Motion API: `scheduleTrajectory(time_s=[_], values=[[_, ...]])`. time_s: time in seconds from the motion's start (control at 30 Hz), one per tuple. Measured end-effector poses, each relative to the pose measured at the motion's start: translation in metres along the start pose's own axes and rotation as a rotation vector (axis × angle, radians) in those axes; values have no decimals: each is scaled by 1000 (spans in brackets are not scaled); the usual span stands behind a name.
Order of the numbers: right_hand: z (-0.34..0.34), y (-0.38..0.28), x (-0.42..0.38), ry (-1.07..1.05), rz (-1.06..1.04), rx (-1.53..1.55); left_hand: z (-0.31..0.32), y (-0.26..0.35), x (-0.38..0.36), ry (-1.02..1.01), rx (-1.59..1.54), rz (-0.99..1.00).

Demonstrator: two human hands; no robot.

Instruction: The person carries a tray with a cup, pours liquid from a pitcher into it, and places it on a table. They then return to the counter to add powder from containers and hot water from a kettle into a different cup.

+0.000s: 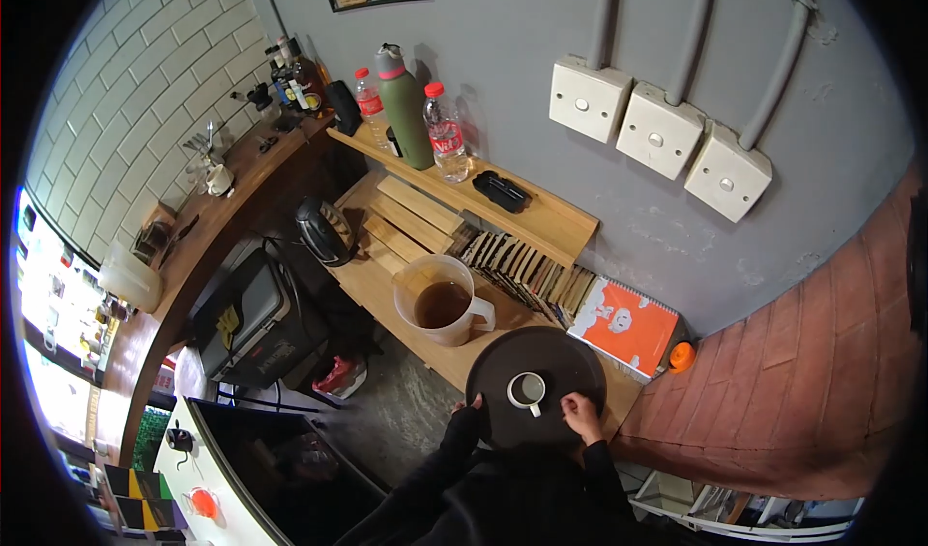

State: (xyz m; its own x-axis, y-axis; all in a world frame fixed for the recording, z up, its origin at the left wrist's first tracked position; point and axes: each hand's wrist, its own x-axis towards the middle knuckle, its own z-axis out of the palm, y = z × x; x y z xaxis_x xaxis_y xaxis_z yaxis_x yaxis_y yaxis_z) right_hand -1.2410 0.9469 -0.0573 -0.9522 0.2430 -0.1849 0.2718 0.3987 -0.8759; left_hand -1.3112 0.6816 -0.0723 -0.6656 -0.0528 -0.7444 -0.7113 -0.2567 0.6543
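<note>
A round dark tray (pixel 503 362) lies at the front of the wooden bench, close to my body. On it stands a small white cup (pixel 527 389) with its handle pointing toward me; what is inside looks greyish. My left hand (pixel 468 406) grips the tray's left rim, thumb at the edge. Over the tray's right side, just right of the cup and apart from it, is my right hand (pixel 580 417) with its fingers curled together. Whatever it may hold is hidden. Behind the tray sits a large plastic measuring jug (pixel 443 304) partly filled with brown liquid.
Books (pixel 522 271) line the wall beside an orange notebook (pixel 626 324). A narrow shelf (pixel 556 229) carries a green bottle (pixel 406 111), water bottles and a black tray. A black kettle (pixel 324 230) is farther left. Brick wall (pixel 773 401) bounds the right.
</note>
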Motion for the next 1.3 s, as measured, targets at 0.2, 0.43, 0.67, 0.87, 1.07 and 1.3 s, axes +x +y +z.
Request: scheduleTrajectory(time_s=[0.2, 0.43, 0.67, 0.87, 1.07, 1.3], values=[[26, -38, -3, -403, 434, 507, -21, -23, 30, -70, -310, 62], [31, -42, -11, -257, 328, 672, -33, -41, 16, 32, 155, -152], [30, -56, -8, -395, 325, 668, -52, -53, -21, -53, -3, -130], [58, -49, -4, -330, 306, 620, -90, -61, -27, -10, -83, 50], [109, -70, -12, -109, 194, 655, -160, -60, -75, 72, -255, 201], [200, -140, -81, -248, 136, 491, -268, -81, -144, 132, -426, 392]])
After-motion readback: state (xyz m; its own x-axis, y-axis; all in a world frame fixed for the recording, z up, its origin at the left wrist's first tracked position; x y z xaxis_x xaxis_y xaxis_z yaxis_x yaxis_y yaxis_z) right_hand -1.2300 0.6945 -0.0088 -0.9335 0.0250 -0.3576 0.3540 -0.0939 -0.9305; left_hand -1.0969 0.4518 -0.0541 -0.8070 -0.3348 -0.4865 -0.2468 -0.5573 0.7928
